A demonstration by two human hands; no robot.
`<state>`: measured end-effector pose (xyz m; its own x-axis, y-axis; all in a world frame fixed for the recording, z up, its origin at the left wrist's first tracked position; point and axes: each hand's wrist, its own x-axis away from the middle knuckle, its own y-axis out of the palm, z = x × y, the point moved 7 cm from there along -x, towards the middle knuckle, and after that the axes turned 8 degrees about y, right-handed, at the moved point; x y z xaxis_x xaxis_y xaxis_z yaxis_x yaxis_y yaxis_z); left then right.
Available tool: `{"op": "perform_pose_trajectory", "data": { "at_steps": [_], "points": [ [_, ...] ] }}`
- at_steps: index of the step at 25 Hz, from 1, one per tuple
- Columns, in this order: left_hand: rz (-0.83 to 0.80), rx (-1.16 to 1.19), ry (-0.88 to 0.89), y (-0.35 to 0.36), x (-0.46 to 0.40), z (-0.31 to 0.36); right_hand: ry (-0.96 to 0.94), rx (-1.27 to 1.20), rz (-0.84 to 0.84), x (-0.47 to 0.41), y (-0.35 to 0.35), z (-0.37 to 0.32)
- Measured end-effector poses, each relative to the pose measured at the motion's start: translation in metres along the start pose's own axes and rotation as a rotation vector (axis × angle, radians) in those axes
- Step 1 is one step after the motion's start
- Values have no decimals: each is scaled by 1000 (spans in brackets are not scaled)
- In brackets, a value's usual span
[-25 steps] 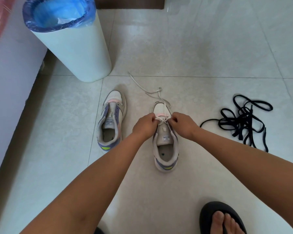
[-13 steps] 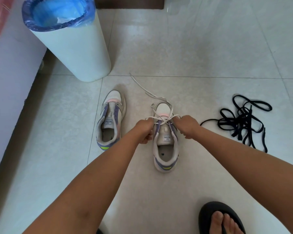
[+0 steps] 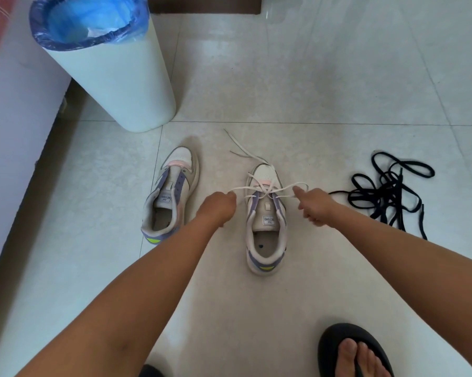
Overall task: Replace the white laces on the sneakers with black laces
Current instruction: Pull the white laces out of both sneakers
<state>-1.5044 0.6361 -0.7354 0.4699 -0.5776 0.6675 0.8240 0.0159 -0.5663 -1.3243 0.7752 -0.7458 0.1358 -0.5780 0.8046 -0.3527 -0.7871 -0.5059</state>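
Two sneakers on a pale tiled floor (image 3: 324, 77), toes pointing away from the person. Right sneaker (image 3: 266, 227) sits between the two hands, white lace (image 3: 264, 190) threaded only through its front eyelets. Left hand (image 3: 218, 206) is just left of that sneaker, fingers curled, pinching one loop of the white lace and holding it out sideways. Right hand (image 3: 312, 204) is just right of the sneaker, fingers curled around the other loop, forefinger stuck out toward the lace. Hands are apart, one on each side of the shoe, lace stretched taut between them across the toe area. Two loose lace ends trail forward past the toe onto the floor.

Left sneaker (image 3: 170, 194) lies well left of the left hand, untouched, no lace showing in its eyelets. Black laces (image 3: 387, 191) lie in a tangled pile on the floor right of the right hand, near it but not touching.

Writing: tongue label on the right sneaker reads "BEYOND" with a smaller line above it, seen upside down; same kind of label on the left sneaker's tongue, the small line too tiny to read.

White bin (image 3: 112, 77) with blue bag liner stands at far left behind the left sneaker. A foot in a black sandal (image 3: 354, 352) at bottom right.
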Motion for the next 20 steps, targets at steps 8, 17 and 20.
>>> {"op": "perform_pose_trajectory", "data": {
  "at_steps": [8, 17, 20],
  "points": [
    [-22, 487, 73, 26, -9, 28, -222, -126, -32, 4, 17, -39],
    [82, -917, 214, -17, -9, -18, -207, 1017, 573, -3, -54, 11],
    [27, -629, 132, -5, -6, -11, -139, 796, 382, -5, -36, 10]
  ]
}}
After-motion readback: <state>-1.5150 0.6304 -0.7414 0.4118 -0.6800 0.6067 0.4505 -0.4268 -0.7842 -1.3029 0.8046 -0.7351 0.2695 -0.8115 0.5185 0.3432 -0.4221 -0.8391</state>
